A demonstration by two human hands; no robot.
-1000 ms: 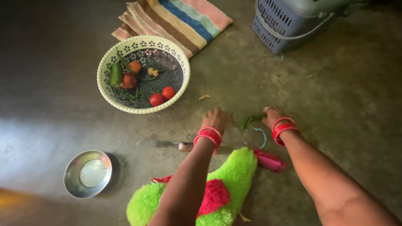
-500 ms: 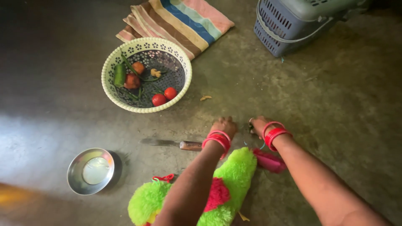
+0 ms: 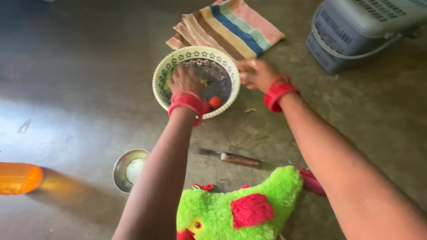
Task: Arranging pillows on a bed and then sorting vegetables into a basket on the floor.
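- pale perforated basket [image 3: 231, 84] sits on the grey floor [image 3: 364, 124], its far rim just against a striped cloth [image 3: 231, 26]; a red tomato [image 3: 215, 102] shows inside near the front rim; other contents mostly hidden by the hand
- left hand [image 3: 187, 81] is down inside the basket, palm down, fingers curled over something green; cannot tell whether it is gripped or only touched; red bangles [image 3: 187, 101] on the wrist; forearm runs straight up from the bottom of the view
- right hand [image 3: 254, 73] hovers at the basket's right rim, blurred, fingers partly curled; cannot tell if it holds anything; red bangles on that wrist too; arm crosses in from lower right
- knife [image 3: 231, 157] with brown wooden handle lies flat on the floor between the arms, well apart from both hands
- steel bowl [image 3: 122, 171] just left of the left forearm; part hidden by it
- green and red plush toy [image 3: 235, 209] at the bottom edge, near the knife
- grey-blue slotted plastic crate [image 3: 356, 31] top right, no readable label
- orange rounded container [image 3: 18, 178] at the left edge
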